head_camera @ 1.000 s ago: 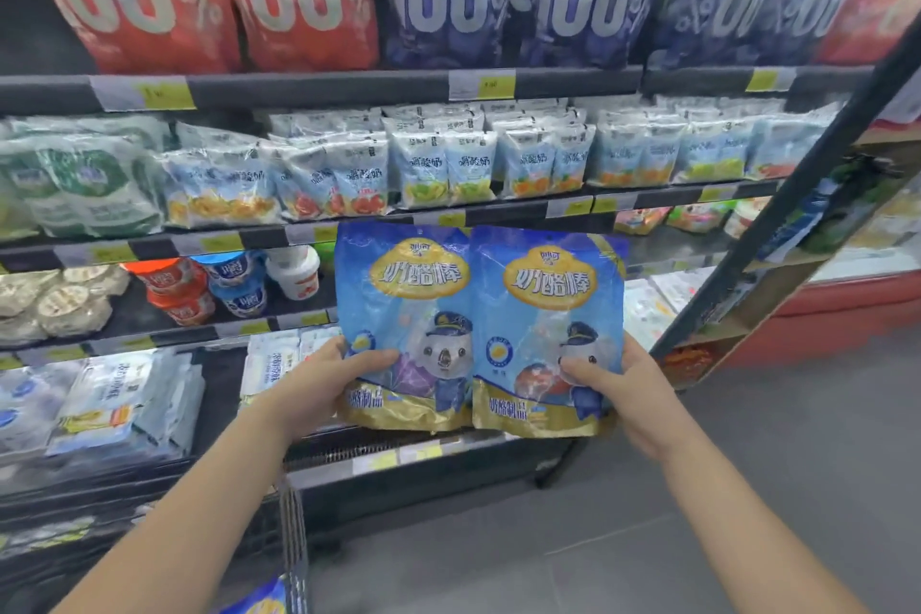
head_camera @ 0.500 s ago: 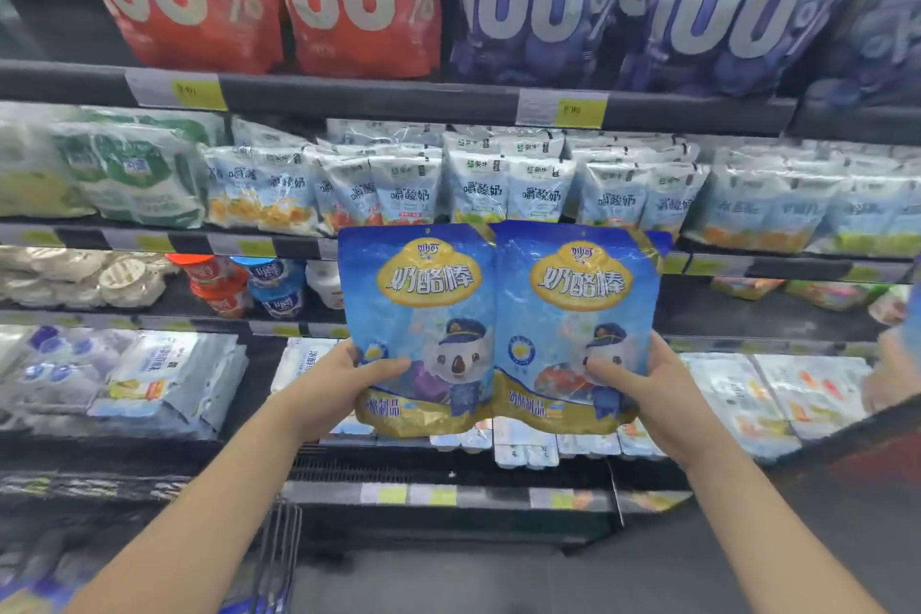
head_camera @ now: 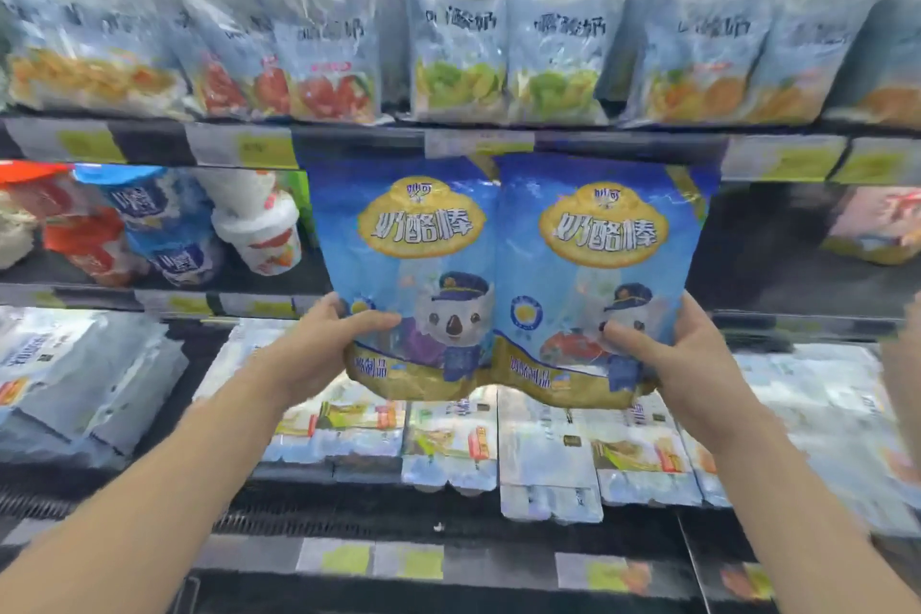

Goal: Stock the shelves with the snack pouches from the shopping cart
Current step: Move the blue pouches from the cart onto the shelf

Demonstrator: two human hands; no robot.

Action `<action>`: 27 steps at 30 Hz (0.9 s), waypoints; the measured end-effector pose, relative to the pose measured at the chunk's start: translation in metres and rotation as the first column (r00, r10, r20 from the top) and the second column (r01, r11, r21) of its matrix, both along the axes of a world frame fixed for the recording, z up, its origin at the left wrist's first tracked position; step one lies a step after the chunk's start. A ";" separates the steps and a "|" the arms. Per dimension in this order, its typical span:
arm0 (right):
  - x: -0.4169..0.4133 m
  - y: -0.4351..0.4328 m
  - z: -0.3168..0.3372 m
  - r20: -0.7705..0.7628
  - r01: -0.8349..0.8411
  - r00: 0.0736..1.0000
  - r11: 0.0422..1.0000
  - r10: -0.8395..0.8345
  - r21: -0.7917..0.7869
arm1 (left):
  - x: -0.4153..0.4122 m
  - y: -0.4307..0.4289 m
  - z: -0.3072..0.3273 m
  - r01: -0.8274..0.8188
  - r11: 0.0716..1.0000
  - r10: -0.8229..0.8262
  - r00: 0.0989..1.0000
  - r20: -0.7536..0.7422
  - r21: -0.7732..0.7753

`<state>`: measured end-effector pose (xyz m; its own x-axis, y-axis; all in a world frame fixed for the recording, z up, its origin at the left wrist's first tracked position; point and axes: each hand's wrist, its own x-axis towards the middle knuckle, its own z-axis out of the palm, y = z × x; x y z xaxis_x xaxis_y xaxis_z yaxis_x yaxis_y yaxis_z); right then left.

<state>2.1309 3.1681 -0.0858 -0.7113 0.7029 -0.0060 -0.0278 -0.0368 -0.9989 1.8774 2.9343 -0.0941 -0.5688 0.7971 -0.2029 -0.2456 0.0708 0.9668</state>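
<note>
Blue pouches (head_camera: 413, 264) (head_camera: 598, 284) in both curled hands (head_camera: 319, 354) (head_camera: 692, 364)

A shop, seemingly the chilled aisle of a supermarket. Dark tiered shelves (head_camera: 623, 142) run across the whole view, each front edge carrying a strip of white and yellow price tags (head_camera: 264, 147). Goods are stocked in repeated facings: a row of matching fruit-printed bags (head_camera: 458, 40) on top, yogurt cups (head_camera: 164, 224) below at left, and flat multipacks (head_camera: 448, 439) lower down, above a vent grille (head_camera: 349, 514).
</note>
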 end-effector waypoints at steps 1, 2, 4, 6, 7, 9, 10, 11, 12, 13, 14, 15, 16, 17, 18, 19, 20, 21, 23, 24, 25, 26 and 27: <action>-0.004 0.004 -0.016 -0.018 0.001 1.000 1.000 -0.001 0.015 | -0.002 0.007 -0.017 -0.010 1.000 0.011 1.000 -0.025 0.021; -0.007 0.009 -0.029 -0.034 0.007 0.999 0.999 -0.006 0.036 | -0.004 0.014 -0.030 -0.036 0.999 0.037 0.998 -0.052 0.037; -0.014 0.020 -0.054 -0.069 0.022 0.997 0.996 -0.016 0.088 | -0.010 0.029 -0.056 -0.087 0.993 0.094 0.991 -0.093 0.076; -0.020 0.031 -0.075 -0.117 0.027 0.993 0.990 -0.011 0.140 | -0.018 0.040 -0.072 -0.092 0.987 0.111 0.983 -0.143 0.131; -0.022 0.036 -0.085 -0.152 0.019 0.988 0.987 0.006 0.159 | -0.022 0.045 -0.078 -0.069 0.984 0.099 0.979 -0.180 0.164; -0.024 0.046 -0.101 -0.209 0.007 0.977 0.982 0.033 0.190 | -0.030 0.052 -0.084 -0.020 0.977 0.073 0.968 -0.242 0.212; -0.025 0.050 -0.107 -0.217 0.002 0.975 0.978 0.044 0.209 | -0.033 0.055 -0.088 -0.014 0.971 0.076 0.963 -0.257 0.237; -0.025 0.054 -0.113 -0.224 0.000 0.973 0.974 0.052 0.228 | -0.037 0.057 -0.091 0.002 0.964 0.072 0.960 -0.269 0.266; -0.024 0.057 -0.117 -0.237 0.001 0.970 0.969 0.059 0.246 | -0.039 0.058 -0.092 0.011 0.957 0.070 0.961 -0.268 0.289; -0.025 0.059 -0.119 -0.249 0.002 0.966 0.967 0.064 0.256 | -0.040 0.058 -0.093 0.017 0.952 0.068 0.962 -0.266 0.305; -0.024 0.060 -0.120 -0.258 0.007 0.964 0.966 0.062 0.258 | -0.039 0.058 -0.092 0.026 0.950 0.061 0.961 -0.268 0.310; -0.023 0.061 -0.119 -0.256 0.008 0.965 0.965 0.061 0.260 | -0.040 0.058 -0.093 0.039 0.949 0.053 0.959 -0.278 0.314; -0.023 0.062 -0.117 -0.245 0.009 0.968 0.967 0.056 0.255 | -0.039 0.057 -0.091 0.038 0.950 0.052 0.959 -0.278 0.309; -0.022 0.063 -0.114 -0.233 0.014 0.971 0.969 0.045 0.247 | -0.039 0.058 -0.089 0.037 0.950 0.051 0.961 -0.271 0.312; -0.021 0.064 -0.110 -0.228 0.022 0.973 0.972 0.033 0.235 | -0.038 0.058 -0.085 0.029 0.950 0.054 0.966 -0.254 0.312; -0.020 0.066 -0.107 -0.229 0.025 0.973 0.975 0.026 0.220 | -0.040 0.059 -0.083 0.037 0.949 0.045 0.967 -0.252 0.314; -0.020 0.066 -0.103 -0.230 0.023 0.973 0.977 0.027 0.214 | -0.038 0.060 -0.079 0.046 0.953 0.034 0.965 -0.258 0.300; -0.021 0.067 -0.098 -0.229 0.021 0.973 0.975 0.031 0.221 | -0.038 0.060 -0.078 0.067 0.953 0.018 0.961 -0.275 0.295; -0.023 0.067 -0.088 -0.229 0.019 0.973 0.970 0.038 0.242 | -0.039 0.060 -0.075 0.095 0.949 -0.006 0.959 -0.282 0.301; -0.025 0.067 -0.084 -0.237 0.022 0.971 0.970 0.037 0.243 | -0.037 0.059 -0.071 0.094 0.951 -0.006 0.958 -0.287 0.295; -0.027 0.067 -0.082 -0.249 0.025 0.968 0.969 0.038 0.247 | -0.039 0.060 -0.070 0.100 0.951 -0.005 0.951 -0.310 0.291; -0.029 0.068 -0.080 -0.258 0.028 0.965 0.966 0.041 0.257 | -0.039 0.059 -0.066 0.102 0.952 0.001 0.942 -0.335 0.288; -0.030 0.069 -0.080 -0.264 0.028 0.964 0.963 0.046 0.268 | -0.041 0.060 -0.065 0.113 0.949 0.000 0.934 -0.358 0.294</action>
<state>2.1004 3.2369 -0.1654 -0.6675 0.6462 0.3699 -0.2936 0.2281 -0.9283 1.8362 2.9941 -0.1593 -0.5103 0.8203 0.2584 0.1076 -0.2372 0.9655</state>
